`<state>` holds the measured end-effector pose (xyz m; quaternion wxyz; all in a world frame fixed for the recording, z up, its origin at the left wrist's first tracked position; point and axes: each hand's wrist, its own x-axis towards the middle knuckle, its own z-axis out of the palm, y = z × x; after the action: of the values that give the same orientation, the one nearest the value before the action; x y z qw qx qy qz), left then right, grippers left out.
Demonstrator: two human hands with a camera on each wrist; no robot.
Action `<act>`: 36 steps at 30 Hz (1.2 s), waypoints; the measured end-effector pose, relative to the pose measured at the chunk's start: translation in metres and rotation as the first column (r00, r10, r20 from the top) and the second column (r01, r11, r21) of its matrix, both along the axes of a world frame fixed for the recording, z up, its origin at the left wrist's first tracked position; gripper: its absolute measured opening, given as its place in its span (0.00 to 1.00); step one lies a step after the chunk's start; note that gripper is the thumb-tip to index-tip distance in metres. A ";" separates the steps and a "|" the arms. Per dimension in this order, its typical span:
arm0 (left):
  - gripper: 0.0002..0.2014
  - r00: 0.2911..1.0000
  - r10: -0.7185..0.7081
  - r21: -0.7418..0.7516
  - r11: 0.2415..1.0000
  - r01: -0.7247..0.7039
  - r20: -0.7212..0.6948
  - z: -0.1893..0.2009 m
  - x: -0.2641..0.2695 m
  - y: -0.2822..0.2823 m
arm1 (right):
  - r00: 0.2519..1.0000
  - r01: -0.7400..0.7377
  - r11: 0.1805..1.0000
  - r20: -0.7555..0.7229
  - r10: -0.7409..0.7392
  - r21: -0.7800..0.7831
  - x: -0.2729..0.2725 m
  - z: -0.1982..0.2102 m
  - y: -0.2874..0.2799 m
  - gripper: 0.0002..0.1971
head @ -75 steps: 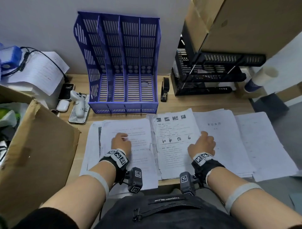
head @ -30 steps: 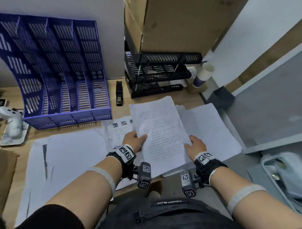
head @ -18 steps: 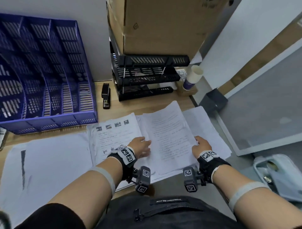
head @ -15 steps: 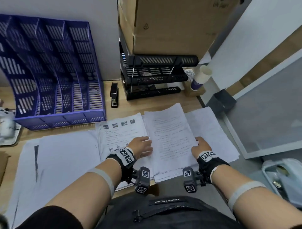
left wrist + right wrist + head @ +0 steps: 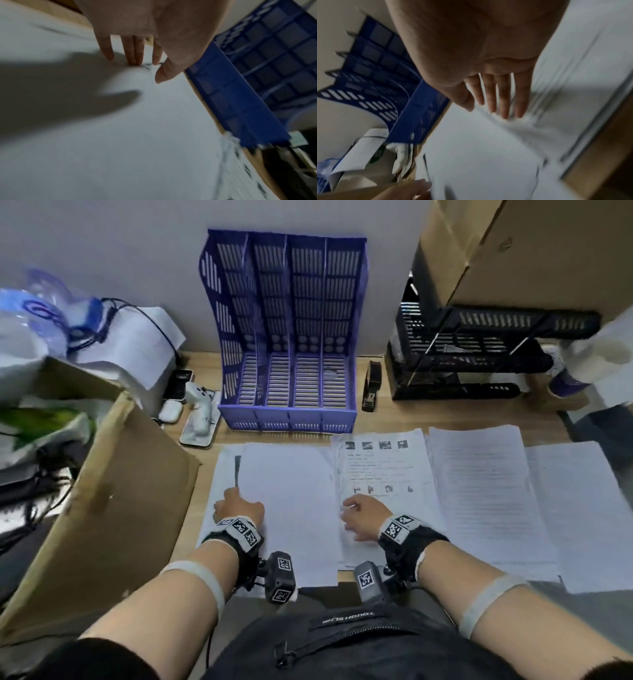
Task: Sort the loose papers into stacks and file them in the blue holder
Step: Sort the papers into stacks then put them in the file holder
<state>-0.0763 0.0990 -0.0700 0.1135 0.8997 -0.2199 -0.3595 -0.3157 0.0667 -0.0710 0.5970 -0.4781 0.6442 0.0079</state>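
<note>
The blue holder stands empty against the wall, with four upright slots. In front of it loose papers lie in piles on the desk: a blank white pile, a printed pile with small pictures, a text pile and a far-right sheet. My left hand rests at the blank pile's left edge; in the left wrist view the left hand has straight fingers touching the paper. My right hand lies on the picture pile's left edge, and the right wrist view shows the right hand with fingers flat on paper.
A big cardboard box crowds the desk's left side. A white controller and a phone lie left of the holder, a black stapler right of it. A black tray rack under a carton stands at the back right.
Both hands let go of the text sheet, now flat on the right pile, and moved left onto the blank and picture piles. The head view swung left.
</note>
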 end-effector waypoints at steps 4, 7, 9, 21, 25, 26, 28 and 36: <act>0.07 0.986 -0.112 -0.051 0.993 0.106 -0.128 0.000 0.033 0.020 | 0.961 -0.184 0.980 -0.224 0.163 -0.075 0.037 -0.018 0.008 0.11; 0.09 0.964 -0.163 -0.087 0.985 0.147 -0.211 -0.002 0.041 0.024 | 0.960 -0.155 0.975 -0.258 0.110 -0.158 0.041 -0.018 0.011 0.13; 0.03 0.955 -0.171 -0.105 0.983 0.149 -0.244 -0.002 0.045 0.028 | 0.957 -0.140 0.973 -0.278 0.085 -0.183 0.040 -0.018 0.013 0.10; 0.01 0.888 -0.297 -0.356 0.920 0.166 -0.353 0.003 0.045 0.041 | 0.962 -0.009 0.963 -0.266 -0.066 -0.268 0.044 -0.017 0.025 0.15; 0.04 0.910 -0.263 -0.435 0.894 0.105 -0.320 0.007 0.043 0.037 | 0.959 0.090 0.947 -0.231 -0.167 -0.310 0.047 -0.012 0.017 0.21; 0.05 0.909 -0.255 -0.454 0.887 0.085 -0.330 0.009 0.043 0.035 | 0.964 0.081 0.952 -0.221 -0.151 -0.297 0.048 -0.010 0.014 0.19; 0.08 0.899 -0.237 -0.476 0.879 0.036 -0.369 0.013 0.043 0.032 | 0.970 0.071 0.957 -0.204 -0.131 -0.280 0.047 -0.004 0.010 0.14; 0.08 0.809 -0.353 -0.584 0.812 0.016 -0.469 0.045 0.016 0.019 | 0.949 0.233 0.972 0.222 -0.223 -0.019 0.066 0.048 0.004 0.30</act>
<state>-0.0600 0.1185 -0.0253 0.3907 0.6552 -0.3617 -0.5360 -0.2498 0.0704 -0.0228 0.6504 -0.4115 0.6255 -0.1282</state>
